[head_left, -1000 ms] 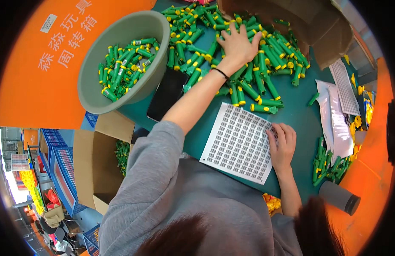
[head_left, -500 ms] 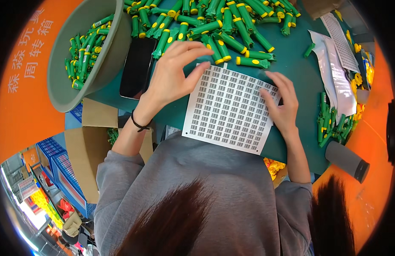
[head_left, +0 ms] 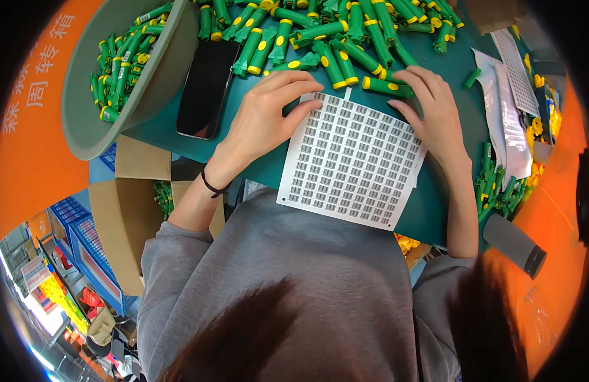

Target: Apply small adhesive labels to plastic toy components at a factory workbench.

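A white sheet of small barcode labels (head_left: 351, 159) lies at the table's front edge, its near side against my grey top. My left hand (head_left: 269, 111) is at its far left corner, thumb and forefinger bent together around the top row of labels. Whether a single label is lifted between them is too small to make out. Beyond the sheet's far right corner, my right hand (head_left: 431, 108) has its thumb and fingers apart. Its fingertips are close to a green tube with yellow ends (head_left: 388, 87); a firm grip does not show.
Many green tubes (head_left: 326, 30) are heaped at the back. On the left are a grey-green basin (head_left: 164, 83) of tubes, a black phone (head_left: 205, 89) and a cardboard box (head_left: 119, 223). To the right lie white plastic bags (head_left: 512, 121), another label sheet (head_left: 516, 70) and a grey cylinder (head_left: 514, 245).
My left thumb and forefinger have drawn closer together at the sheet's corner. My right hand has moved away from the sheet's right side, toward the tubes. The view has shifted slightly.
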Available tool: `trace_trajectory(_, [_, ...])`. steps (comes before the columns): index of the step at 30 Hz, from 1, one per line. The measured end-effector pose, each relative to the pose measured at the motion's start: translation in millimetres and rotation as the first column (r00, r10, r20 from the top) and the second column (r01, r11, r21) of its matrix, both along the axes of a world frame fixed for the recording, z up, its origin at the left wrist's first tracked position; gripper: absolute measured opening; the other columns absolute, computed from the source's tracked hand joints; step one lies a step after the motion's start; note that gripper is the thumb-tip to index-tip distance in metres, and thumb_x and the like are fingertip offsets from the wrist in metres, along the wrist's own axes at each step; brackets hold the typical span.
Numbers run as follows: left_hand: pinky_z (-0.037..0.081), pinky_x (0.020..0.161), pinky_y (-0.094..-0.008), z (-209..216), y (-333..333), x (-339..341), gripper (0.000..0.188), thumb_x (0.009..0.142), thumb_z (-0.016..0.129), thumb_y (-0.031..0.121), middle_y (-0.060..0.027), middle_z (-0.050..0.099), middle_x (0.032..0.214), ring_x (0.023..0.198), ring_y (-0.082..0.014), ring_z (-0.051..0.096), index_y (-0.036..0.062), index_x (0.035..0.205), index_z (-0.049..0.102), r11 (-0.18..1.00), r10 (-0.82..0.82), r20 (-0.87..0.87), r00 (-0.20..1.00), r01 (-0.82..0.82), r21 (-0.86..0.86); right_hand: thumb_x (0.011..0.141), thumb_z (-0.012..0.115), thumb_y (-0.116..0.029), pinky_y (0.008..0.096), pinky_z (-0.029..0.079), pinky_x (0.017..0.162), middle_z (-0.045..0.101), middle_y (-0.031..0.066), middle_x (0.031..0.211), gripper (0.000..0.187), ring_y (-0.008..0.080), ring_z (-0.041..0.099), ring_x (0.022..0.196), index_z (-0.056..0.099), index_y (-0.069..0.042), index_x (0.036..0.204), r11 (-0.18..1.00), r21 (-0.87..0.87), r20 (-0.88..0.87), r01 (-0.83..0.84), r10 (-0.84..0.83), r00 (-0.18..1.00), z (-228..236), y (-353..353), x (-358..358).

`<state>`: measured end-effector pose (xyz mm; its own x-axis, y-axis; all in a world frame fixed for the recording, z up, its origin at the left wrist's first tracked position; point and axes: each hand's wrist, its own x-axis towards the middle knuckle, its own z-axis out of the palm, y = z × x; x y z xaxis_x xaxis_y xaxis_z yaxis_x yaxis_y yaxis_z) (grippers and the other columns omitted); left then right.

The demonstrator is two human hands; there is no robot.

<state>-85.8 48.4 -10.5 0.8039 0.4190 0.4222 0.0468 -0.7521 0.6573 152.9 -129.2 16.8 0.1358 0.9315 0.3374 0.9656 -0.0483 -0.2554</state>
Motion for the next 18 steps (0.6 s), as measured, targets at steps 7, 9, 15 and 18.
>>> trace_trajectory(7, [0.055,0.08,-0.0362,2.0,-0.7,1.9,0.02,0.082,0.077,0.011,-0.0072,0.071,0.105,0.097,-0.027,0.068,0.0063,0.101,0.074,0.999,-0.026,-0.019,0.999,0.027,0.04,0.086,0.074,-0.017,0.0394,0.047,0.092,0.06,0.0083,0.118,0.03,0.0287,0.057,0.105,0.066,-0.006,0.112,0.98,-0.108,0.045,-0.169,0.175,0.984,6.2,28.8,-3.1])
trace_trajectory(9, [0.055,0.079,-0.036,2.9,-1.7,4.0,0.017,0.082,0.076,0.011,-0.0063,0.071,0.103,0.096,-0.0264,0.068,0.0064,0.098,0.073,1.0,0.005,-0.034,0.999,-0.004,0.028,0.088,0.072,-0.014,0.0353,0.049,0.085,0.06,0.0071,0.117,0.026,0.0247,0.06,0.096,0.065,-0.005,0.112,0.958,-0.218,0.117,-0.184,0.213,0.97,12.6,31.8,-4.0])
trace_trajectory(15, [0.055,0.076,-0.0354,-2.8,1.3,-1.2,0.013,0.083,0.075,0.011,-0.0054,0.071,0.098,0.091,-0.0269,0.068,0.0057,0.094,0.071,0.998,0.009,0.021,1.0,-0.01,0.058,0.094,0.06,0.001,0.0235,0.052,0.066,0.061,0.0133,0.118,0.028,0.0132,0.062,0.08,0.055,-0.001,0.122,0.975,0.213,-0.901,0.058,0.173,0.398,23.9,-10.9,-47.2])
trace_trajectory(18, [0.054,0.073,-0.0352,-3.6,-1.1,3.6,0.012,0.084,0.074,0.01,-0.0063,0.071,0.095,0.088,-0.0274,0.068,0.0049,0.094,0.07,0.994,0.011,0.033,0.999,-0.015,0.104,0.093,0.06,0.005,0.0252,0.056,0.072,0.06,0.0162,0.121,0.032,0.0144,0.064,0.087,0.053,0.002,0.124,0.998,0.014,-1.0,0.063,0.014,0.007,-5.1,-36.8,-73.0])
